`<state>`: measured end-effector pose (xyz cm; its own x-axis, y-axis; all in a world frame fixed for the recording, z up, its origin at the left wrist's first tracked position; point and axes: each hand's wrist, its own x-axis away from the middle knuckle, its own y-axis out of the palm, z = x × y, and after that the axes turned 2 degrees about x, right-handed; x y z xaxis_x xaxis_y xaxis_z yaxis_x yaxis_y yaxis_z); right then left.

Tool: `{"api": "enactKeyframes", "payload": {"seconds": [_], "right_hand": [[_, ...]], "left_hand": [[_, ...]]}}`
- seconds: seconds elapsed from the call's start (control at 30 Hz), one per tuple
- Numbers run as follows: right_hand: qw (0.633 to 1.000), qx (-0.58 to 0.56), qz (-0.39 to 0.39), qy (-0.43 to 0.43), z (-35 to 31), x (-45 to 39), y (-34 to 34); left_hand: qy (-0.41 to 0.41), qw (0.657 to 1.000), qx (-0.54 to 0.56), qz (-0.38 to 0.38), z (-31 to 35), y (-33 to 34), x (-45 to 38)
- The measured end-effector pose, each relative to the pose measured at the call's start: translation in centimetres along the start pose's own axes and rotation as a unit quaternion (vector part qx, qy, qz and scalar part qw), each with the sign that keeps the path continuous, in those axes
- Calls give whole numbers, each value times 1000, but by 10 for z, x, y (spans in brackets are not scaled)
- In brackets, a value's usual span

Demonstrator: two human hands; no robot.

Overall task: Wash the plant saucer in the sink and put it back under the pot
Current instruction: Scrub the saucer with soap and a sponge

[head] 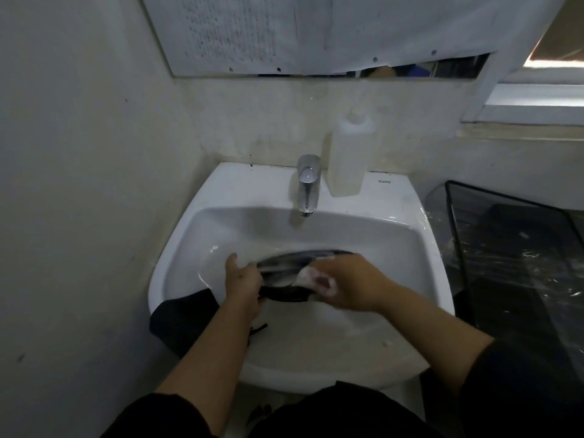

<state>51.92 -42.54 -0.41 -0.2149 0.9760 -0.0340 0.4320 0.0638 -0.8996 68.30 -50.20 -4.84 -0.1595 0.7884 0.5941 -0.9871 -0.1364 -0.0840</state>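
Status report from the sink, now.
Left hand grips saucer at its left edge, in the basin. Right hand holds pale soapy cloth on it. Faucet not running. No obstruction.

The scene was dim and grey, with soft, low contrast. The brightest light came from the white-framed window [537, 99] at the far right. The white ceramic sink [252, 184] carried pale sheen along its rim, and the chrome tap [308, 184] showed small highlights. Both hands were smeared by motion blur. Wide-angle distortion bent the walls outward at the edges.
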Motion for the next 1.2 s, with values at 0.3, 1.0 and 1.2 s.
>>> {"api": "enactKeyframes", "payload": {"seconds": [0.3, 1.0, 1.2], "right_hand": [[988, -49, 83, 119, 18, -28, -38], [972, 104, 185, 105, -19, -35, -10], [985, 29, 107, 130, 19, -33, -16]], "left_hand": [[173, 941, -155, -246, 22, -9, 31], [243, 939, -109, -217, 19, 2, 51], [229, 949, -40, -213, 18, -3, 52]]}}
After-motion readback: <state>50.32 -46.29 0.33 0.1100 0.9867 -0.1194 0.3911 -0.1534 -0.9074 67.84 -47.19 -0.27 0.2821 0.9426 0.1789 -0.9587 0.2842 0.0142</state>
